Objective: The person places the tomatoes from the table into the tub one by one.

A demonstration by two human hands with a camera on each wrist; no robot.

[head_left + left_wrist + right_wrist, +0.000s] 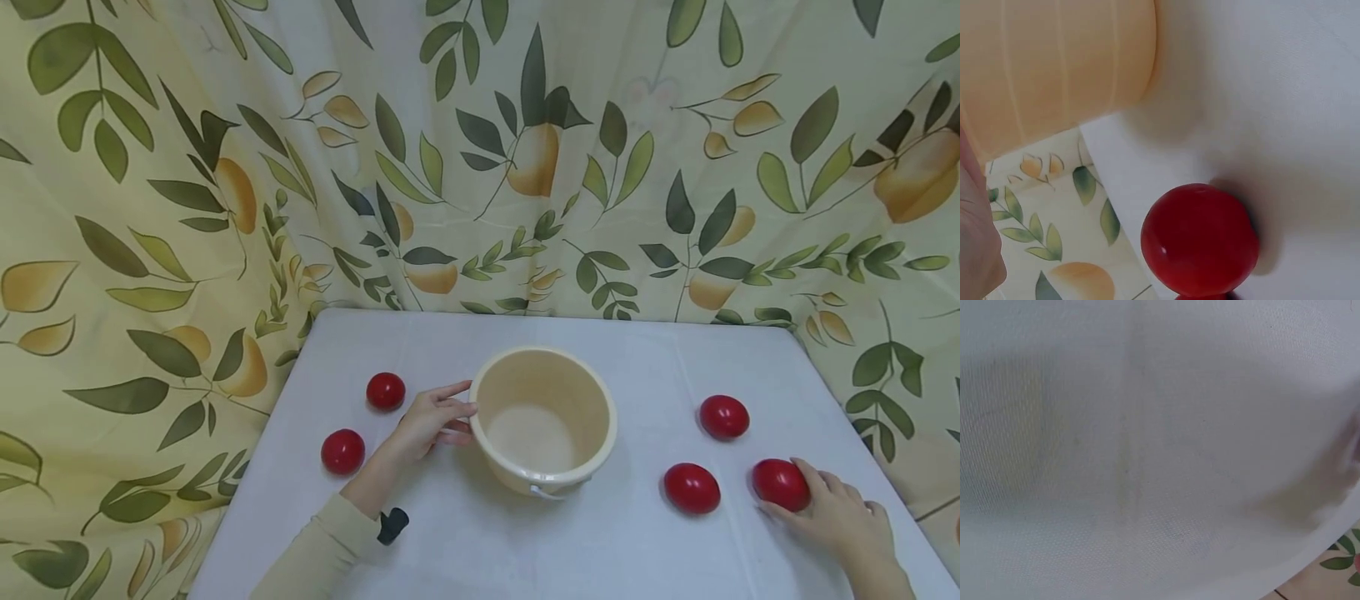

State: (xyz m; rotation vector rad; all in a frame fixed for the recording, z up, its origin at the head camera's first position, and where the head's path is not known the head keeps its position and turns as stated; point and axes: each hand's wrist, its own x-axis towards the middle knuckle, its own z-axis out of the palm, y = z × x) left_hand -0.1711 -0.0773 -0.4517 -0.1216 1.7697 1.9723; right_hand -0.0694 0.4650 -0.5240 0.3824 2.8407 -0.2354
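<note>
A cream bucket [542, 479] with a thin handle stands in the middle of the table, its inside bare. My left hand [431, 421] holds its left rim, thumb at the edge and fingers against the outer wall; the left wrist view shows the ribbed bucket side [1060, 62] beside that hand [979, 237]. On the right, the fingers and thumb of my right hand [843, 512] grip a glossy red ball [780, 484], slightly oval, at table level. In the right wrist view only a sliver of that hand shows at the right edge.
Two more red balls, a front one [692, 488] and a back one [724, 417], lie between bucket and right hand. Left of the bucket lie another two, a near ball [342, 452] and a far ball [386, 392]. A leaf-patterned curtain [480, 167] hangs behind the white table [420, 333].
</note>
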